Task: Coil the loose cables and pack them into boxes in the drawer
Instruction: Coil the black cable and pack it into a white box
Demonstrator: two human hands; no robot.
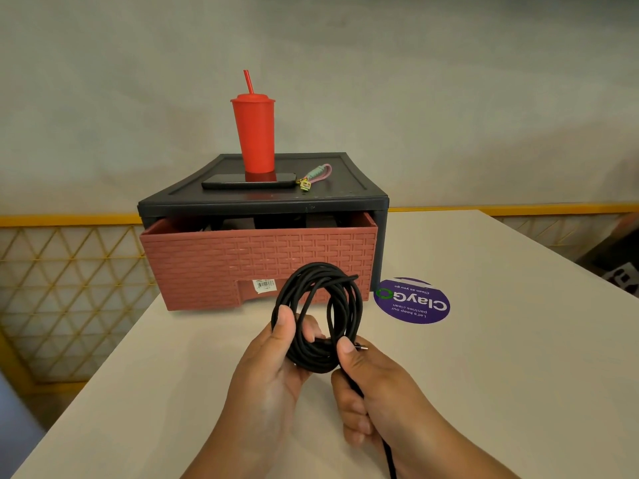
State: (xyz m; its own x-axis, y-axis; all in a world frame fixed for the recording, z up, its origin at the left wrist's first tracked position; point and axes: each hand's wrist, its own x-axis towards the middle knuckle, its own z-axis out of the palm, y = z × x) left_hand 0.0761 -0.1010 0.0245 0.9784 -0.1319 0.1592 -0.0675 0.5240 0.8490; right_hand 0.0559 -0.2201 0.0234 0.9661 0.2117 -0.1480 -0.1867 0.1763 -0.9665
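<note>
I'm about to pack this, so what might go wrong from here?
The cable coil has no tie and is held only by the left hand and right hand; easing either grip may let loops spring apart. Its tail runs off below the frame and might snag. Pulling the barely open drawer wider may topple the red tumbler.

Left grip (273, 368) and right grip (366, 392), both bare, forearms (449, 454) uncovered to the lower edge, short plain thumbnails (285, 314)
</note>
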